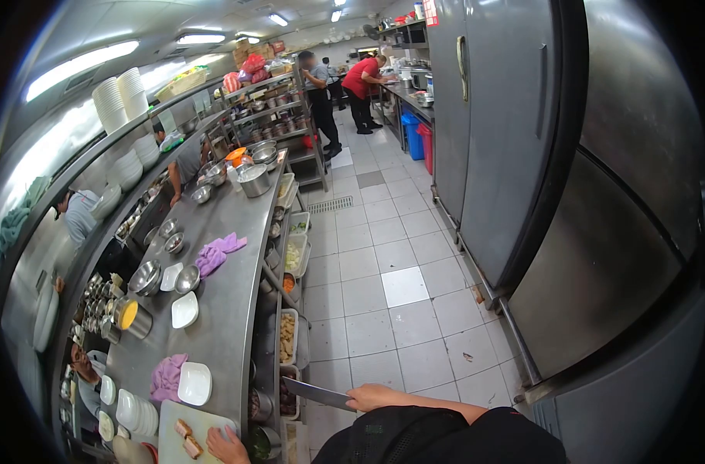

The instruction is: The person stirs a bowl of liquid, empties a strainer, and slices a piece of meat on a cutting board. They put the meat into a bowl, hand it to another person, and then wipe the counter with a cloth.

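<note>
My right hand (370, 397) is closed round the handle of a knife (315, 392), whose broad blade points left, past the table's edge and over the shelf trays. On the white cutting board (184, 421) at the bottom left, my left hand (227, 446) rests near the right edge with its fingers apart. Pieces of browned meat (188, 438) lie on the board just left of that hand, not touching it. Behind the board are a purple cloth (167, 377) and an empty square white bowl (194, 384).
The steel table (225, 298) carries metal bowls, a pot (253, 180) and another purple cloth (217, 254). Food trays (288, 337) sit on shelves below. Tall steel fridges (499, 139) line the right. Several people stand farther off, one in a red shirt (361, 77).
</note>
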